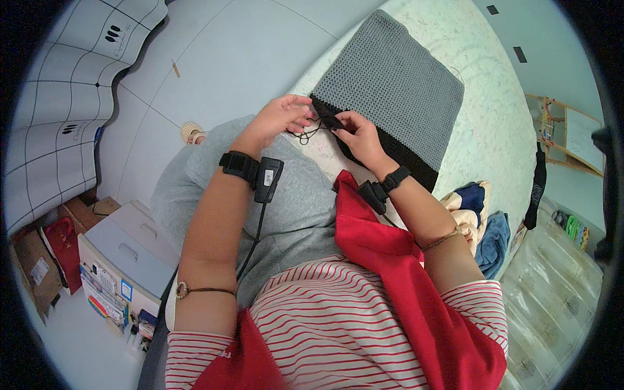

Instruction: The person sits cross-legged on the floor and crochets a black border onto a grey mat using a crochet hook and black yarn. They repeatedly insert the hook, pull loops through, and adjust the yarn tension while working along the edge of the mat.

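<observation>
A grey crocheted piece (396, 84) with a black border (406, 156) lies on the pale patterned bed. My right hand (361, 135) pinches the black border at its near left corner between thumb and fingers. Just left of it, my left hand (284, 117) has its fingers curled around a strand of black yarn (304, 135). Loose loops of that yarn hang between both hands, above my grey-trousered lap. Whether a hook is among the fingers cannot be made out.
The bed (494, 123) curves away to the right, with folded clothes (494, 237) by my right elbow. A white drawer cabinet (133, 244) and cardboard boxes (39, 266) stand at the left. A checked curtain (65, 104) hangs beyond. Cables run from both wrist devices (268, 181).
</observation>
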The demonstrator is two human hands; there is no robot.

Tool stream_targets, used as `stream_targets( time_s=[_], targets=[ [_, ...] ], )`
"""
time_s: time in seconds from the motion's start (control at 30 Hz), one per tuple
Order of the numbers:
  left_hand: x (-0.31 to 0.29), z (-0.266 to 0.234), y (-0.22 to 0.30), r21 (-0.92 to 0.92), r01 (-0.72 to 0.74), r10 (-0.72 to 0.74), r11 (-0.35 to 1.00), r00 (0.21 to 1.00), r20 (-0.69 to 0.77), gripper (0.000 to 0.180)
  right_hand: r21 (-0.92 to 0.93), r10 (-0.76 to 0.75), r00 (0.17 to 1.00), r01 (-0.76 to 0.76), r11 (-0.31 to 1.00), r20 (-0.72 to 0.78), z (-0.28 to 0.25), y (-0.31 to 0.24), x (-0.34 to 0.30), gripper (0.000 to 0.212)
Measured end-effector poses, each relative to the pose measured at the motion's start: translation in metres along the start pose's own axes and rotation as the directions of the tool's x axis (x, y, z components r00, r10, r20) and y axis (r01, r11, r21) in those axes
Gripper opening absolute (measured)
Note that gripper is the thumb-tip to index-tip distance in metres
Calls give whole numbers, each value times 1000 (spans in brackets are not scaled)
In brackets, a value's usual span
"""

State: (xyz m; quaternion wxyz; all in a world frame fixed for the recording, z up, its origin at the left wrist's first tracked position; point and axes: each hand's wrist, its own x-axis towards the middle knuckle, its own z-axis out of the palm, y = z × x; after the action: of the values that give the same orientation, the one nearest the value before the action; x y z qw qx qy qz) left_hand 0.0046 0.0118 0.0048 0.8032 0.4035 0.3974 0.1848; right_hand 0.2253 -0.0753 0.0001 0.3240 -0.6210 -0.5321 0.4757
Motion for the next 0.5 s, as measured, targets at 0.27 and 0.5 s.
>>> stream_targets(
  time_s=[0.27,0.5],
  targets=[
    [-5,15,-19,789,-128,157,601,987,40,24,-113,-53,998,49,992,-26,9,-3,1,24],
    [-21,11,-8,969,102,560,223,801,-213,8,-182,-68,993,49,982,-101,7,-7,-3,22]
  ],
)
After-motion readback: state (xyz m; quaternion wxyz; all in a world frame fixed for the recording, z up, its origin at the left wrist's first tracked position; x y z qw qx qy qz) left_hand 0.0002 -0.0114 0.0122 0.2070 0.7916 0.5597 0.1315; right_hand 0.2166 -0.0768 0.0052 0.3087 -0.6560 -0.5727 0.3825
